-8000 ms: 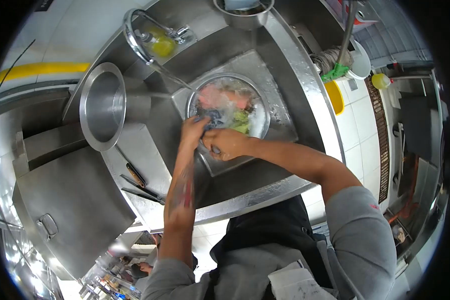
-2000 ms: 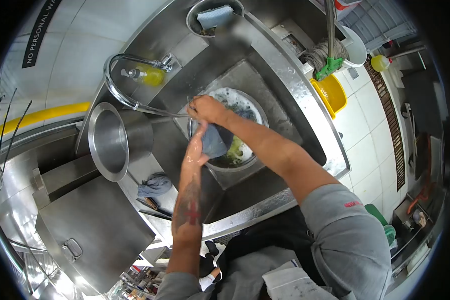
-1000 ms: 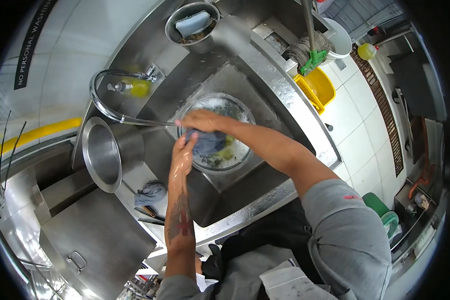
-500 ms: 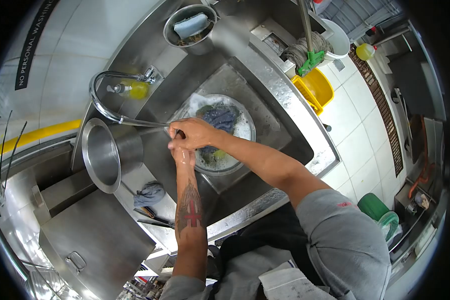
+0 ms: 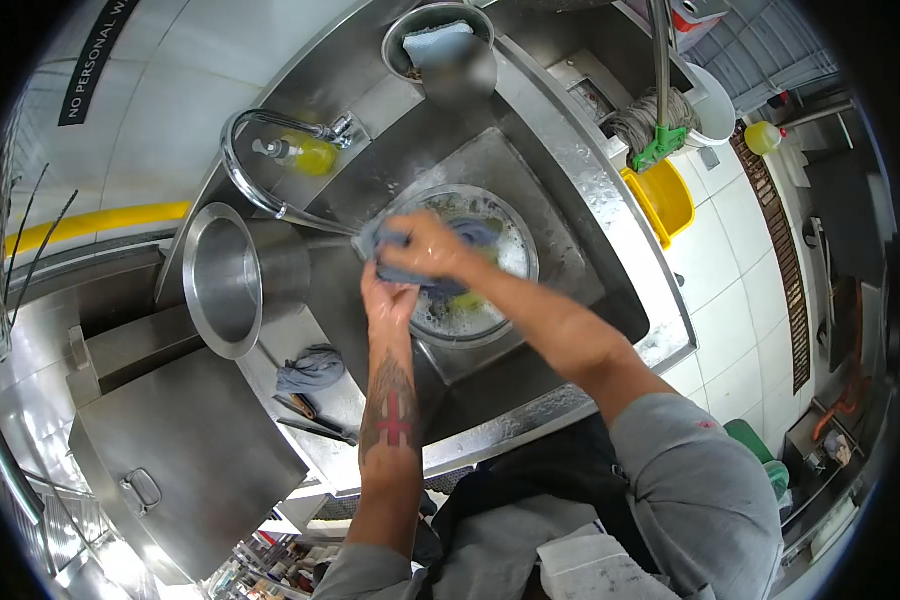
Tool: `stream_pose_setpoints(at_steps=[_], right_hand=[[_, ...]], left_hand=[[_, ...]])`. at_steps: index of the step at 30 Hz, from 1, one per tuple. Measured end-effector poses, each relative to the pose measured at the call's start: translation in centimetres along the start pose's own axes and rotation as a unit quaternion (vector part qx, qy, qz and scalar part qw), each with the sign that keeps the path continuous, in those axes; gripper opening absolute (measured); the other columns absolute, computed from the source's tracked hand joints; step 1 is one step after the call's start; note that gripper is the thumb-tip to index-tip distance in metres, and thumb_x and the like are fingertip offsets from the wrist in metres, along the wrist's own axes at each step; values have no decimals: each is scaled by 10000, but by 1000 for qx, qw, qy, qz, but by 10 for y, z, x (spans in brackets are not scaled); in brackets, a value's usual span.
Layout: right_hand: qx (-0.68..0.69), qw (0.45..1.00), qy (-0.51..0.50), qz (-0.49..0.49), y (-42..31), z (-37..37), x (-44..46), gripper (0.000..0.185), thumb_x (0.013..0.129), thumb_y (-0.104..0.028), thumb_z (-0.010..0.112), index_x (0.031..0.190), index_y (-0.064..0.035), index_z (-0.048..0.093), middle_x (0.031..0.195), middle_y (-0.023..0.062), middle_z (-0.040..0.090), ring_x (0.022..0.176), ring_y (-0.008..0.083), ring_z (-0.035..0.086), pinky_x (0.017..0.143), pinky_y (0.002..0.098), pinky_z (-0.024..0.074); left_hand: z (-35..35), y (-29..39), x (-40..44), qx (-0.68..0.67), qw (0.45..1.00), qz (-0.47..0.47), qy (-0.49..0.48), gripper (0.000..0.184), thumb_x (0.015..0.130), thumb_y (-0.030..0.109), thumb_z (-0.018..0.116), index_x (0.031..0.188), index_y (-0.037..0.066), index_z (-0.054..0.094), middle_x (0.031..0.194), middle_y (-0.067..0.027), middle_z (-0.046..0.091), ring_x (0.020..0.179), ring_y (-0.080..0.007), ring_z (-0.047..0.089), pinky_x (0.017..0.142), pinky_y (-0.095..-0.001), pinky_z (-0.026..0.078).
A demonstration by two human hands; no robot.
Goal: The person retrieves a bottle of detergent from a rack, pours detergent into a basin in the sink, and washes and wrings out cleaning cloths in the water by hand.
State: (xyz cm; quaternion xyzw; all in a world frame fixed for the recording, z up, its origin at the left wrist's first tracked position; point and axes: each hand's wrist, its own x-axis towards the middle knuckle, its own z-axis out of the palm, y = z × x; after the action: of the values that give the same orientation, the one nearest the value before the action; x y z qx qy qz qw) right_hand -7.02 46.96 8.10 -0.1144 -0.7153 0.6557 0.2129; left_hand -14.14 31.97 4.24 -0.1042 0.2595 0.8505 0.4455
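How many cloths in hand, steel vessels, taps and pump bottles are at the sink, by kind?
Held cloth: 1
Steel vessels: 3 (bowl, left pot, back pot)
Tap: 1
Pump bottle: 1
Total: 6

Sink unit, stainless steel, wet along its front rim. Basin (image 5: 575, 275): one round steel bowl (image 5: 533, 250), resting on the floor. Back ledge (image 5: 368, 143): one curved tap; one pump bottle (image 5: 313, 157) of yellow liquid beside it. Far corner: one steel pot (image 5: 460, 78). Left-hand ledge (image 5: 348, 400): one deep pot (image 5: 286, 265); one grey cloth (image 5: 312, 370), crumpled; one wooden-handled knife (image 5: 303, 406); one long dark utensil (image 5: 317, 431) (type unclear), near the edge.
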Motion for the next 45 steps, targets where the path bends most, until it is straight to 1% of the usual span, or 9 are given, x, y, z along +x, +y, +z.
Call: stream_pose_setpoints(at_steps=[2,8,12,14,24,28,34,43,45], right_hand=[[46,998,-33,7,-27,27,-17,301,769,-333,722,943,-87,720,869,213,696,815,396,686,750,432,553],[-222,965,-69,119,22,26,38,460,815,-494,703,963,-61,739,903,215,717,906,406,690,831,476,540],[38,980,-13,195,28,3,15,582,798,-588,721,960,-29,739,1010,235,695,1012,417,657,903,494,495],[-158,958,-219,96,24,-25,-10,597,812,-569,732,1111,-52,740,1159,214,685,1118,361,641,967,441,490],[149,982,20,117,28,-39,-24,257,809,-212,750,1002,-43,737,912,141,728,835,192,678,813,333,529],[-25,998,-29,-47,-19,45,-48,313,735,-339,772,857,-61,696,794,192,674,771,333,686,753,428,532],[-232,969,-45,65,49,32,19,541,791,-562,719,965,-51,679,906,210,675,945,403,647,832,502,504],[-183,960,-193,86,75,-70,-52,372,863,-341,768,1061,-29,724,1107,119,683,1095,241,622,941,373,474],[87,994,7,58,75,-83,-38,262,877,-236,724,1056,-47,750,1118,82,714,1043,214,651,914,360,501]], left_hand=[[-41,-9,13,-80,982,-26,-169,347,1029,340,505,1123,34,641,1070,-108,663,1107,-224,613,954,-442,471],[68,-24,-14,76,972,-55,214,500,1004,490,539,1316,102,578,1245,-109,639,1160,-276,614,1006,-486,471],[54,16,-23,328,938,-52,103,457,1010,386,582,1351,82,552,1351,-139,594,1283,-314,541,1083,-520,431],[43,46,-35,268,961,-22,65,475,1000,369,613,1307,11,553,1302,-166,616,1236,-327,575,1074,-499,444],[-18,11,-36,156,980,-50,112,487,937,285,570,1329,-2,540,1378,-187,576,1266,-353,555,1136,-489,390],[-91,-42,21,258,892,304,212,261,953,247,573,1093,33,626,1107,-160,658,1071,-319,649,949,-523,518],[36,-20,-38,96,971,-165,147,462,1000,388,554,1278,21,593,1253,-114,657,1176,-280,614,1031,-453,469],[68,77,-85,118,990,20,68,501,956,299,639,1366,31,533,1400,-173,558,1299,-370,515,1132,-575,364],[42,72,-86,128,984,7,124,680,890,390,690,1427,36,471,1494,-170,474,1405,-385,402,1168,-627,262]])
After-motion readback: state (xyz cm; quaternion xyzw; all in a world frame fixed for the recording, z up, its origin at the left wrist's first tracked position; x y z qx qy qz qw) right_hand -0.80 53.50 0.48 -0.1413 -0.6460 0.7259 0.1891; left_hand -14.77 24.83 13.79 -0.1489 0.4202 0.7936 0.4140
